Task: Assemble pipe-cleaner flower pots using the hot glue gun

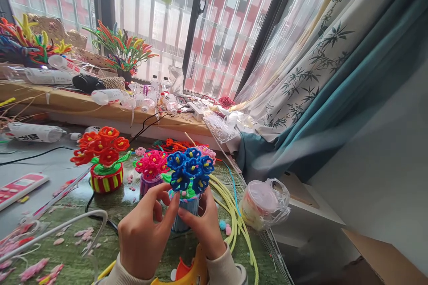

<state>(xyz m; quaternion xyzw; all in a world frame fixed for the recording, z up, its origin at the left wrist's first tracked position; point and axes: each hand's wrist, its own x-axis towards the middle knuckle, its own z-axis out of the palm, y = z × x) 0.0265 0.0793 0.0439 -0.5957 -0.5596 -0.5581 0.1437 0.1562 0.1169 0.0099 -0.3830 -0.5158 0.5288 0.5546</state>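
Observation:
A small pot of blue pipe-cleaner flowers (pixel 190 170) with yellow centres stands at the table's middle. Its pot (pixel 186 212) is wrapped in blue and white. My left hand (pixel 144 231) touches the pot's left side, thumb and fingers curled toward it. My right hand (pixel 204 227) grips the pot from the right, thumb pressed on its front. Just behind it stands a pink flower pot (pixel 151 168), and farther left a red flower pot (pixel 104 156) with a red and yellow striped base.
Yellow pipe cleaners (pixel 234 213) trail down the right. A bagged tub (pixel 264 203) stands right of them. An orange tool (pixel 190 271) lies below my wrists. The window ledge (pixel 100 107) holds bottles and more flower pots. Curtains (pixel 334 75) hang right.

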